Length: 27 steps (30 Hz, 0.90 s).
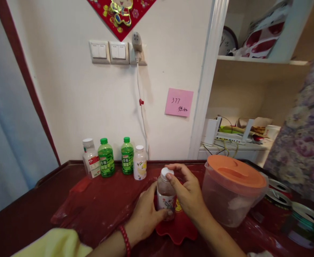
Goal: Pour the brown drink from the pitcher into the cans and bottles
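Observation:
A small clear bottle (pixel 165 189) with a printed label and a white cap (pixel 167 173) stands upright in front of me. My left hand (pixel 146 210) is wrapped around its lower body, with a red bead bracelet on that wrist. At the top, the thumb and fingers of my right hand (pixel 185 185) grip the white cap, which sits on the bottle's mouth. Behind and below the bottle lies a red scalloped dish (pixel 176 232), partly hidden by the bottle and my hands.
Along the wall stand a clear white-capped bottle (pixel 91 159), two green tea bottles (pixel 106 159) and a white bottle (pixel 140 163). To the right are a plastic pitcher with an orange lid (pixel 235 171) and several opened cans (pixel 306 221). Yellow cloth (pixel 55 244) shows at lower left.

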Each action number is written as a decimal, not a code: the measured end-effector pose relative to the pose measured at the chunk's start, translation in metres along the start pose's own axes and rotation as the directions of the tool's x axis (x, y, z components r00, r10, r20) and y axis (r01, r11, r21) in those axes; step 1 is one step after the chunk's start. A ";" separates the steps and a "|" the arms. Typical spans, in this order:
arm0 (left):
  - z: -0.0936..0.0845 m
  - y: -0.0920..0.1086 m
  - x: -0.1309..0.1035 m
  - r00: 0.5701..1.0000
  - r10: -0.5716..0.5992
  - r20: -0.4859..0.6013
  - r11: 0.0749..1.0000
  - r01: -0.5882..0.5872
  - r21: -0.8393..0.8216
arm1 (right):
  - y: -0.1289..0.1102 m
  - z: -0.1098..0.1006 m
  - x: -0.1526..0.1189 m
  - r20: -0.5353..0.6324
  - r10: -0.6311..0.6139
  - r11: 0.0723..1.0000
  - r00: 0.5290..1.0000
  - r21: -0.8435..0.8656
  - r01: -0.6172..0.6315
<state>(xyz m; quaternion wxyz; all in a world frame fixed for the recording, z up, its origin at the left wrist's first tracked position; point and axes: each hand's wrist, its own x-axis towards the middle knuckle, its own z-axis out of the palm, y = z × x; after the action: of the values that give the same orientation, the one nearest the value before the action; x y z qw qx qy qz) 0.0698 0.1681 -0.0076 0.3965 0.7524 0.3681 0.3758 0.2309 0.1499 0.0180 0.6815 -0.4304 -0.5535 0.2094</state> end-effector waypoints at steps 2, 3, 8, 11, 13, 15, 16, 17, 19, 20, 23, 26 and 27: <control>0.000 0.000 0.000 1.000 0.014 0.012 1.000 -0.014 -0.014 | 0.002 0.005 -0.003 -0.056 0.001 1.000 0.998 0.006 0.000; -0.001 0.000 0.000 1.000 0.018 0.017 1.000 -0.017 -0.018 | 0.003 0.007 -0.005 -0.082 0.002 1.000 0.997 0.005 -0.001; -0.001 0.001 -0.001 1.000 0.006 0.015 1.000 -0.006 0.001 | 0.001 0.006 -0.005 -0.055 0.008 1.000 0.998 -0.004 -0.008; 0.000 -0.001 -0.001 0.999 0.035 0.004 0.999 -0.035 -0.001 | -0.004 0.003 -0.003 -0.008 0.011 1.000 1.000 -0.023 -0.011; 0.001 -0.003 0.000 0.999 0.050 0.001 0.999 -0.050 -0.008 | -0.007 0.004 -0.002 -0.012 0.007 0.998 1.000 -0.055 -0.008; 0.001 -0.003 0.000 0.999 0.043 -0.002 0.999 -0.043 -0.002 | -0.009 0.005 -0.002 -0.028 0.001 0.997 1.000 -0.078 -0.003; 0.002 -0.003 0.000 0.999 0.032 -0.004 0.999 -0.032 0.004 | -0.009 0.006 -0.002 -0.036 -0.002 0.997 0.999 -0.081 -0.001; 0.002 -0.003 0.000 1.000 0.020 -0.006 1.000 -0.020 0.011 | -0.010 0.007 -0.002 -0.043 -0.004 0.997 0.999 -0.078 0.001; 0.002 -0.002 0.000 1.000 0.007 -0.007 1.000 -0.007 0.018 | -0.012 0.009 -0.003 -0.057 -0.003 0.997 0.998 -0.076 -0.001; 0.002 -0.002 0.000 1.000 0.007 -0.006 1.000 -0.007 0.018 | -0.014 0.009 -0.003 -0.065 0.002 0.997 0.998 -0.079 -0.007; 0.002 -0.002 -0.001 1.000 0.019 -0.003 1.000 -0.019 0.023 | -0.017 0.012 -0.004 -0.096 0.015 0.995 0.995 -0.095 -0.024; 0.001 -0.001 -0.001 1.000 0.018 -0.002 0.999 -0.018 0.047 | -0.016 0.014 -0.006 -0.126 0.007 0.995 0.992 -0.102 -0.020; 0.001 0.000 0.000 1.000 0.017 -0.001 0.998 -0.016 0.058 | -0.014 0.015 -0.006 -0.130 0.005 0.995 0.991 -0.102 -0.018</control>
<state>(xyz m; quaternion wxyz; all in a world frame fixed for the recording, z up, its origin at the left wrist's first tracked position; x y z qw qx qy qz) 0.0707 0.1674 -0.0085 0.3712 0.7662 0.3729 0.3689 0.2127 0.1427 0.0264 0.6917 -0.4810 -0.5156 0.1562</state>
